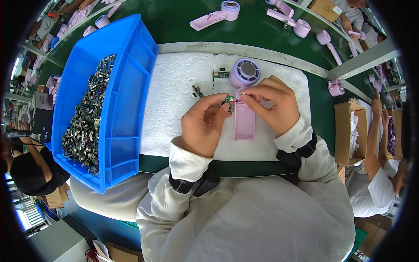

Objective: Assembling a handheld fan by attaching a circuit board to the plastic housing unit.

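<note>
The green circuit board (229, 103) is, in the head view, up in the left hand (197, 129), just above the white foam mat (183, 72) on the green counter (179, 30); taking the board as the clock's centre, that hand lies toward eight o'clock, its thumb and fingers pinching the board. The right hand (279, 106) is at three o'clock, thumb and forefinger nearly meeting by what looks like a thin reddish wire (238, 101), but I cannot tell whether they grip it. As for progress, the purple fan head (245, 73) at one o'clock already sits on the end of the pink handle (245, 124), which lies toward five o'clock, its long face bare. The board is outside the handle, so I judge its seating not yet done, with no cover on; whether any wire is joined is too small to tell. A second board (221, 74) lies just short of twelve o'clock, and small dark parts (197, 91) between nine and ten. The blue bin (121, 122) at nine o'clock holds a heap of small electronic pieces (89, 118), suggesting many more units are left.
</note>
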Demonstrator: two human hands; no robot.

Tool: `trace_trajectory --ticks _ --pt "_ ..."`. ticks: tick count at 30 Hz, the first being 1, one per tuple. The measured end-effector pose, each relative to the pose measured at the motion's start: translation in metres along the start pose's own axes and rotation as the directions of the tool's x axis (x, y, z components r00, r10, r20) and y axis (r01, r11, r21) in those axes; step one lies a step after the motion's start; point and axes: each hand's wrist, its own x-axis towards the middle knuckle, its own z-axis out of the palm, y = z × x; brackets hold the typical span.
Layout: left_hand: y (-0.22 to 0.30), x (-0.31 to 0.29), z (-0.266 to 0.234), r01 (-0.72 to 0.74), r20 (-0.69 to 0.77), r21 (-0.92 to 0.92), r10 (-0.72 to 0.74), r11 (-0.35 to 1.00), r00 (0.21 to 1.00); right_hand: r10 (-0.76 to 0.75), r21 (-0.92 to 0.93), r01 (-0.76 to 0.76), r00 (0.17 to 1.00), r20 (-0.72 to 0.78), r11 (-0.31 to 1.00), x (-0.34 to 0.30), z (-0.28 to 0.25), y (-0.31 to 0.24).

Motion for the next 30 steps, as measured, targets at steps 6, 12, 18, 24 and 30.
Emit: trace_trajectory --ticks 6,12,18,24,30 --pt "0.0011 0.0011 0.0004 0.0 0.013 -0.026 0.001 1.0 1.0 0.104 0.277 -0.128 0.99 0.099 0.952 -0.0013 0.004 0.0016" --pt "-0.0003 0.0005 0.0 -0.02 -0.016 -0.01 0.02 1.0 1.0 0.128 0.335 -0.179 0.978 0.167 0.925 -0.0016 0.0012 0.0038" --pt "-0.0006 0.0 -0.0008 -0.051 0.008 0.043 0.051 0.998 0.999 0.205 0.347 -0.276 0.952 0.227 0.896 0.0 0.0004 0.0028" --pt "0.0013 0.0006 -0.0006 -0.149 0.069 0.156 0.14 0.977 0.988 0.113 0.274 -0.153 0.981 0.156 0.949 0.0006 -0.0023 0.0008" --pt "0.0027 -0.0014 -0.0032 -0.199 0.134 0.27 0.168 0.942 0.977 -0.084 0.183 0.072 0.995 0.058 0.98 -0.0006 -0.0001 0.0053"
